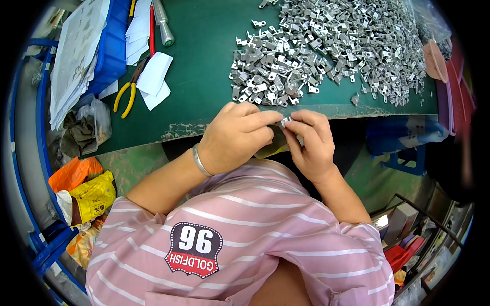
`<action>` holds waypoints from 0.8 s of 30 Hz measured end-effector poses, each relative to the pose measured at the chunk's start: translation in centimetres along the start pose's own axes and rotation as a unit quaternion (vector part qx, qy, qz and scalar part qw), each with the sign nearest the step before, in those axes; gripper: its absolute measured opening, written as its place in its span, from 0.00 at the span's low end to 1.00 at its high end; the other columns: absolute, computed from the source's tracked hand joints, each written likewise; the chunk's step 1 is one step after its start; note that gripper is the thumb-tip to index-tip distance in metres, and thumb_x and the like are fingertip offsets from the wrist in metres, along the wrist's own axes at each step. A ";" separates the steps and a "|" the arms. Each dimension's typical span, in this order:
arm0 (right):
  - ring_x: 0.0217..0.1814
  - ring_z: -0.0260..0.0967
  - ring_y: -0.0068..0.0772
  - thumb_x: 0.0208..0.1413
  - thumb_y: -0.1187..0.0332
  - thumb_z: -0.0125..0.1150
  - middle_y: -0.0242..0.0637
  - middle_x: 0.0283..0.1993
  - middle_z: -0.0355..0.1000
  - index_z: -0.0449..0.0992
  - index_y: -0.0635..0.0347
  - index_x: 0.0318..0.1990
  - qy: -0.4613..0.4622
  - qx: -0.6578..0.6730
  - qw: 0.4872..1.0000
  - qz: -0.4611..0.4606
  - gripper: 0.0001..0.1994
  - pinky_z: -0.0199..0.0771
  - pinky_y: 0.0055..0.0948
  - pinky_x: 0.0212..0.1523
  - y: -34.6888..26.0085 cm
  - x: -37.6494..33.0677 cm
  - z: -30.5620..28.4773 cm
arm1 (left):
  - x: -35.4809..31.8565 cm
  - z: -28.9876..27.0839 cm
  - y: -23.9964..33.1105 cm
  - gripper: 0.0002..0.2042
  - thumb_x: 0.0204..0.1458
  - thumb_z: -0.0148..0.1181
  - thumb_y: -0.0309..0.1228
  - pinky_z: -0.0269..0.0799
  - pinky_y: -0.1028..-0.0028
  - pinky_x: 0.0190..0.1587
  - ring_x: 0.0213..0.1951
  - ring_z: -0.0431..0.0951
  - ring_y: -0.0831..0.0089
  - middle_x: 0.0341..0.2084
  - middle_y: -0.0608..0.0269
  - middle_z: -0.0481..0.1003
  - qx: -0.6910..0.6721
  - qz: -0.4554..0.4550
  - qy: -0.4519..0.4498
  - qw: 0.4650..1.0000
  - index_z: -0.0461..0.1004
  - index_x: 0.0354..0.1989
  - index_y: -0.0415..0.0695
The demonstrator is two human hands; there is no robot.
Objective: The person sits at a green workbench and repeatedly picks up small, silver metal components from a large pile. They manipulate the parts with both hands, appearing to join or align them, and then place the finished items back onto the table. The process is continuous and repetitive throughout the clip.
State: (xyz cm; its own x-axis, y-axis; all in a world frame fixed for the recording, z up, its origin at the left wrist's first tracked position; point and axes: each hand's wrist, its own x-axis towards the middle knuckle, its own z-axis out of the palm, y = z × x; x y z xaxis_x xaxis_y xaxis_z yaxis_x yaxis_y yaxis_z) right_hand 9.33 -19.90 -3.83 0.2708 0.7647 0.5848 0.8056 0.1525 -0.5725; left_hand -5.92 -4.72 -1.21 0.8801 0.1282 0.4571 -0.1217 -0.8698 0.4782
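Note:
A small silvery metal bracket (286, 121) is pinched in the fingertips of my right hand (312, 145), just off the table's front edge. My left hand (239, 133), with a metal bangle at the wrist, meets it from the other side. Its index fingertip and thumb come together at the bracket, and its other fingers are curled in. Beyond my hands lies a loose heap of similar small metal brackets (278, 69), which spreads into a larger pile (372, 46) toward the far right.
The green table (204, 61) has a worn front edge. On its left lie yellow-handled pliers (130, 92), white paper slips (154, 76), a blue bin (113, 46) and a clear plastic tub (102, 122). A blue stool (408, 159) stands at right; yellow and orange bags (92, 199) sit at left.

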 end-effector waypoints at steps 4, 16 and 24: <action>0.44 0.73 0.47 0.41 0.80 0.70 0.41 0.43 0.74 0.79 0.62 0.38 -0.066 0.054 0.995 -0.051 0.13 0.74 0.39 0.45 -0.2 -0.2 -0.6 | -0.9 0.2 -0.6 0.11 0.40 0.72 0.26 0.69 0.65 0.40 0.37 0.76 0.63 0.46 0.65 0.79 0.001 0.045 -0.020 0.999 0.78 0.34 0.47; 0.40 0.72 0.44 0.44 0.82 0.72 0.44 0.41 0.76 0.79 0.65 0.45 0.077 0.000 0.997 0.026 0.17 0.74 0.35 0.41 1.5 3.4 0.2 | 2.0 0.7 -0.1 0.14 0.43 0.70 0.20 0.68 0.64 0.41 0.38 0.74 0.60 0.37 0.61 0.75 0.058 -0.094 0.107 0.988 0.81 0.40 0.43; 0.41 0.73 0.43 0.44 0.75 0.75 0.41 0.42 0.76 0.80 0.62 0.42 -0.029 0.021 0.999 -0.032 0.15 0.72 0.39 0.43 -0.2 0.5 -0.9 | 0.0 0.7 -0.7 0.13 0.40 0.72 0.20 0.67 0.67 0.37 0.36 0.77 0.65 0.35 0.66 0.77 -0.002 0.002 0.125 0.992 0.81 0.36 0.46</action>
State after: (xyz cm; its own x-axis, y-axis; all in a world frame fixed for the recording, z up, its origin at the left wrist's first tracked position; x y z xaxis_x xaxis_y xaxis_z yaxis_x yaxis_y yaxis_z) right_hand 9.78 -20.05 -2.90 0.1872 0.7878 0.5868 0.7974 0.2270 -0.5592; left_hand -5.51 -4.46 -2.03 0.7385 0.2389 0.6305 -0.1271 -0.8690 0.4782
